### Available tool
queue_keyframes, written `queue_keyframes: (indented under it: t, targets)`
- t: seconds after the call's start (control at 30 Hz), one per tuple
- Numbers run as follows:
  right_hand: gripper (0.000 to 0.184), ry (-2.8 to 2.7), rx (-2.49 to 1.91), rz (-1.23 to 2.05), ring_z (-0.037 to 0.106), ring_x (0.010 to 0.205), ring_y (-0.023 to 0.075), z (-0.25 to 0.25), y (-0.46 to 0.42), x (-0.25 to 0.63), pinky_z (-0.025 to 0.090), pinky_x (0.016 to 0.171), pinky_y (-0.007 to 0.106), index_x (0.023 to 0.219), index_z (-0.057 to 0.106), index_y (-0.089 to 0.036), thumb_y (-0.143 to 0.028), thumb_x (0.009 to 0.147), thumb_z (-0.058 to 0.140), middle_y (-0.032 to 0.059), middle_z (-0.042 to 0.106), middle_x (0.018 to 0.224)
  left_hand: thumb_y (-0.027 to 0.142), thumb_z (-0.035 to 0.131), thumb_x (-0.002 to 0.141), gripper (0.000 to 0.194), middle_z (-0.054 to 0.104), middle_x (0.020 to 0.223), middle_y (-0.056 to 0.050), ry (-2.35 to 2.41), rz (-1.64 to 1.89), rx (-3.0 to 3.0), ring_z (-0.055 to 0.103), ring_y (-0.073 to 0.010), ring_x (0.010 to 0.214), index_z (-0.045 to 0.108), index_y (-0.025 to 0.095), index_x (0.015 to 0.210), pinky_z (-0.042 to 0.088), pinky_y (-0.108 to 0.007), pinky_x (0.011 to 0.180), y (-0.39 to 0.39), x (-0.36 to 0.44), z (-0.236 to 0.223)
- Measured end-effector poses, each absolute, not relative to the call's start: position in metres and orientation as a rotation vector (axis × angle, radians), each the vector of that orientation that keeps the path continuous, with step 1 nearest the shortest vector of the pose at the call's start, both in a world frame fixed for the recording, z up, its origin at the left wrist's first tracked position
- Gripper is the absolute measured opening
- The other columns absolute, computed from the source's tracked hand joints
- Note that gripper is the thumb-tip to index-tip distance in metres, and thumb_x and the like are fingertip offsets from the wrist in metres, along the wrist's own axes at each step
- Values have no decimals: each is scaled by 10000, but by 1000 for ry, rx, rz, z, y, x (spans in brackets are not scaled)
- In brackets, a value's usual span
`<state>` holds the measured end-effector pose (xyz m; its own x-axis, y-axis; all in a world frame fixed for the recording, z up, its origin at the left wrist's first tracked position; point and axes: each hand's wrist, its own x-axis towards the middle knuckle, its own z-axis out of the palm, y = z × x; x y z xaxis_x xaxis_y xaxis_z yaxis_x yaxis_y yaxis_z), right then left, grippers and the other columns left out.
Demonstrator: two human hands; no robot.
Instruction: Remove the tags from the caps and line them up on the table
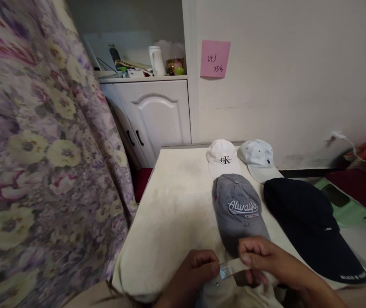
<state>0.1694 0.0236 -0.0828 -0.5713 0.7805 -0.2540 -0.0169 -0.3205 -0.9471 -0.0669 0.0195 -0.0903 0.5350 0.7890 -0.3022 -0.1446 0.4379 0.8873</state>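
Note:
Near the table's front edge I have a pale beige cap, cut off by the bottom of the view. Its back strap stretches between my hands, with a shiny metal buckle at the left end. My left hand is closed, pinching the strap at the buckle. My right hand pinches the strap's other end between thumb and finger. Just beyond them lies a grey cap with "Always" lettering, its brim towards me. A large black cap lies to the right.
Behind the grey cap, a white cap and a light blue cap sit on the cream-covered table. A floral curtain hangs at left. A green stool stands at right, and a white cabinet stands behind.

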Motion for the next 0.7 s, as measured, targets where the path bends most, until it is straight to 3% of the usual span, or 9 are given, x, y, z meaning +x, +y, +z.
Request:
queue_keyframes:
  t: [0.13, 0.37, 0.47, 0.6, 0.7]
  targets:
    - [407, -1216, -975, 2039, 235, 292, 14, -87, 23, 169, 163, 305, 170, 800, 551, -193, -561, 805, 725, -75, 591, 494, 532, 771, 673, 418, 425, 532, 57, 809, 661, 945, 288, -89, 503, 570, 171, 615, 191, -248, 511, 19, -68, -94]
    - [332, -1220, -939, 2022, 320, 322, -5, -81, 25, 173, 179, 322, 149, 888, 648, -146, -439, 808, 781, -32, 680, 597, 509, 765, 718, 389, 463, 575, 44, 806, 651, 1032, 332, -95, 549, 643, 145, 657, 220, -247, 546, 18, -72, -93]
    - [326, -1283, -918, 2021, 399, 363, 12, -72, 24, 170, 243, 349, 148, 922, 681, -135, -421, 805, 785, -1, 711, 650, 510, 770, 720, 392, 475, 587, 40, 826, 653, 1091, 346, -99, 570, 652, 142, 654, 232, -250, 562, 19, -72, -90]
    - [179, -1432, -975, 1880, 582, 605, 87, -53, 20, 154, 446, 573, 204, 898, 670, -154, -234, 779, 778, -15, 682, 749, 556, 744, 745, 437, 459, 595, 43, 846, 650, 1172, 345, -103, 585, 622, 149, 647, 227, -255, 568, 19, -70, -87]
    - [156, -1466, -1091, 1762, 555, 650, 107, -47, 18, 141, 426, 591, 225, 811, 616, -172, -143, 729, 744, -41, 622, 738, 598, 729, 747, 473, 448, 595, 44, 841, 644, 1219, 342, -107, 588, 598, 156, 644, 224, -262, 567, 19, -68, -88]
